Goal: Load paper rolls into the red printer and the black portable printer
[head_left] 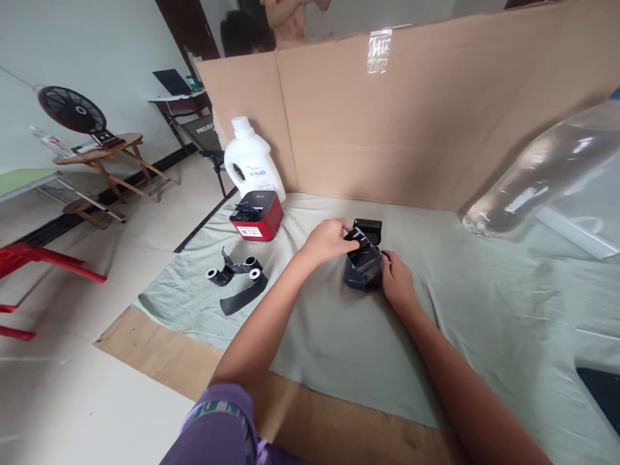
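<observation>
A black device (355,278) with its black lid (369,230) raised at the back sits on the pale green cloth. Over it, a glossy black strip (363,252) is held tilted. My left hand (328,241) pinches the strip's upper left end between thumb and fingers. On the other side, my right hand (398,278) is closed at the strip's right edge, beside the device. Several small black rolls (221,277) with white cores, partly unwound, lie to the left. A red and black box-shaped device (264,216) stands behind them.
A white jug (254,158) stands against the cardboard wall (387,123). Clear inflated plastic (542,174) leans at the right, and a dark flat object (603,391) lies at the right edge. At the far left are a fan (80,111) on a wooden stool and red plastic furniture (53,258).
</observation>
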A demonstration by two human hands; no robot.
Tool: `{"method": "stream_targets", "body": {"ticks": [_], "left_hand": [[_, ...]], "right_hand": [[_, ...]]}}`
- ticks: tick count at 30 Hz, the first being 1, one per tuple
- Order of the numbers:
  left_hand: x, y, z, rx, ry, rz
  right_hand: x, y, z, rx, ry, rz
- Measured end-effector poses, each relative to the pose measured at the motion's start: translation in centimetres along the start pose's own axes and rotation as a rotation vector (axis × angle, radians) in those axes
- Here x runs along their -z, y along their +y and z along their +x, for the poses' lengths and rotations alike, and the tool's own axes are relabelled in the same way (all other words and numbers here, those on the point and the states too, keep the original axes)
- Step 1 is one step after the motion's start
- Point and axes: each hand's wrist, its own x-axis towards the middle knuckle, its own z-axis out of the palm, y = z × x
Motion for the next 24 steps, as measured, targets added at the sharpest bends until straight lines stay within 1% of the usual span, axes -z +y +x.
{"method": "stream_targets", "body": {"ticks": [2, 3, 4, 6, 8, 10, 12, 14, 16, 18, 21, 22, 24], "left_hand": [[0.8, -1.5, -3.3, 0.133, 0.123, -0.079], [0.9, -2.4, -5.1, 0.212, 0.193, -0.091], [0.8, -3.3, -7.0, 0.288, 0.269, -0.087], [0.2, -5.0, -10.8, 0.395, 0.406, -0.046], [-0.7, -6.5, -14.0, 0.47, 0.474, 0.005], [-1.7, -7.7, -16.2, 0.54, 0.481, 0.04], [-2.4, -8.6, -17.4, 0.602, 0.466, 0.037], [-2.9, -9.0, -17.7, 0.631, 0.451, 0.025], [-3.0, -9.0, -17.8, 0.634, 0.426, 0.044], [-2.7, -8.5, -18.1, 0.645, 0.379, 0.084], [-1.2, -7.5, -19.2, 0.67, 0.342, 0.12], [-0.4, -7.3, -19.7, 0.67, 0.361, 0.127], [1.8, -7.9, -20.6, 0.674, 0.476, 0.16]], "right_hand": [[0.0, 0.0, 0.0, -0.009, 0.01, 0.003], [0.0, 0.0, 0.0, -0.012, 0.014, 0.009], [0.0, 0.0, 0.0, -0.014, 0.018, 0.015], [0.0, 0.1, 0.1, -0.022, 0.02, 0.022], [0.0, 0.1, 0.1, -0.033, 0.013, 0.019], [0.0, 0.1, 0.2, -0.042, 0.008, 0.011], [0.1, 0.1, 0.2, -0.044, 0.003, 0.006], [0.1, 0.1, 0.2, -0.044, 0.004, 0.001], [0.0, 0.1, 0.2, -0.041, 0.012, -0.005], [0.0, 0.2, 0.2, -0.032, 0.023, -0.009], [0.0, 0.3, 0.2, -0.02, 0.03, 0.002], [0.0, 0.3, 0.2, -0.019, 0.03, 0.005], [0.0, 0.4, 0.2, -0.024, 0.03, 0.005]]}}
